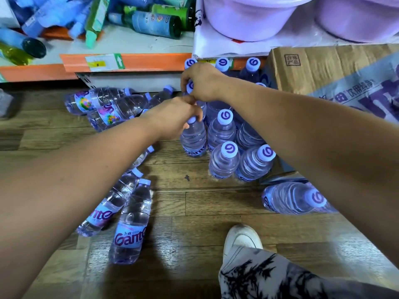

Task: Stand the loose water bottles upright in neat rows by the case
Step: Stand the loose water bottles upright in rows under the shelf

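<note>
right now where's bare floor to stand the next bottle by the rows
Bare floor lies before the front row, bordered by the lying bottles at left, the shoe and one lying bottle at right. Crowded: the pile by the shelf.

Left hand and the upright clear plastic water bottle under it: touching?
Touching. The head view shows the left hand curling its fingers round the lilac cap of the clear plastic water bottle, with no gap.
</note>
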`<action>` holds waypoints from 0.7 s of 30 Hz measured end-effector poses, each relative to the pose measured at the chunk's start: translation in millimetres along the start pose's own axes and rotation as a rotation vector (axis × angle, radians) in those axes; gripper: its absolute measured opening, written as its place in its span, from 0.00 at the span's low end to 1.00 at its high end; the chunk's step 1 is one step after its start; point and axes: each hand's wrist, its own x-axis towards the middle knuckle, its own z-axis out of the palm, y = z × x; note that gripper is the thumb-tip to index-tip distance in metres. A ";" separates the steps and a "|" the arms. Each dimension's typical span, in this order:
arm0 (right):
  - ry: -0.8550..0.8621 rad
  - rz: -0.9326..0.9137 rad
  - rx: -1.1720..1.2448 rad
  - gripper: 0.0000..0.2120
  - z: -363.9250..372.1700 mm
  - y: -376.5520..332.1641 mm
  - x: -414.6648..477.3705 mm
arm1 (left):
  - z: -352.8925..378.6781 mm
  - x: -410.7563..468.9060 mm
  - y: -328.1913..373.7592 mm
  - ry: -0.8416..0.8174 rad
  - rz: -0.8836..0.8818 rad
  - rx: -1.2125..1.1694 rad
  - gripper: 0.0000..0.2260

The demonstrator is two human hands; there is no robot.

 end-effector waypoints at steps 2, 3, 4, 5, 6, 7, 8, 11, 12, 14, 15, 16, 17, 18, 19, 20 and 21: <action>0.004 0.006 0.007 0.13 1.4 1.7 1.3 | 0.9 0.4 1.9 0.017 -0.008 -0.018 0.14; 0.004 0.008 0.009 0.13 1.9 1.8 2.2 | 0.9 -0.3 3.5 0.024 -0.015 -0.028 0.14; 0.003 0.007 0.012 0.12 2.2 1.6 3.2 | 0.7 -1.2 4.8 0.030 -0.029 -0.039 0.15; 0.002 0.004 0.015 0.12 2.4 1.4 4.3 | 0.2 -2.4 6.0 0.027 -0.055 -0.049 0.17; 0.000 0.002 0.019 0.12 2.0 1.3 5.1 | 0.2 -3.3 6.6 0.015 -0.089 -0.054 0.19; -0.002 0.003 0.022 0.12 2.0 1.6 5.6 | 0.6 -4.1 7.3 0.000 -0.124 -0.051 0.20; -0.006 0.006 0.023 0.13 1.9 2.0 5.8 | 1.5 -4.1 7.7 -0.009 -0.149 -0.038 0.20; -0.014 0.012 0.014 0.14 1.3 3.2 5.1 | 6.2 -2.5 12.9 0.017 -0.172 0.035 0.16; -0.011 0.010 0.010 0.14 1.0 3.4 5.4 | 7.9 -2.0 15.0 0.034 -0.180 0.053 0.16; -0.012 0.008 0.006 0.13 0.7 3.3 6.0 | 11.4 -1.1 18.0 0.055 -0.191 0.066 0.16; -0.017 0.006 0.003 0.13 0.8 2.8 6.8 | 12.4 -1.2 18.6 0.059 -0.192 0.066 0.17; -0.023 0.003 -0.002 0.13 1.1 2.0 8.0 | 13.3 -1.1 18.7 0.062 -0.194 0.065 0.17; -0.029 0.000 -0.008 0.14 1.8 1.3 9.0 | 14.2 -1.2 18.7 0.068 -0.198 0.063 0.17; -0.032 -0.001 -0.014 0.14 2.2 0.3 9.8 | 15.2 -1.3 18.7 0.075 -0.203 0.061 0.17; -0.036 -0.001 -0.021 0.14 2.2 -0.7 10.2 | 15.9 -1.5 19.3 0.084 -0.211 0.056 0.17; -0.041 -0.001 -0.031 0.14 2.5 -1.1 9.6 | 17.2 -1.5 20.2 0.091 -0.218 0.042 0.18; -0.046 -0.006 -0.047 0.15 2.6 -2.2 9.3 | 17.8 -2.2 20.2 0.102 -0.226 0.017 0.19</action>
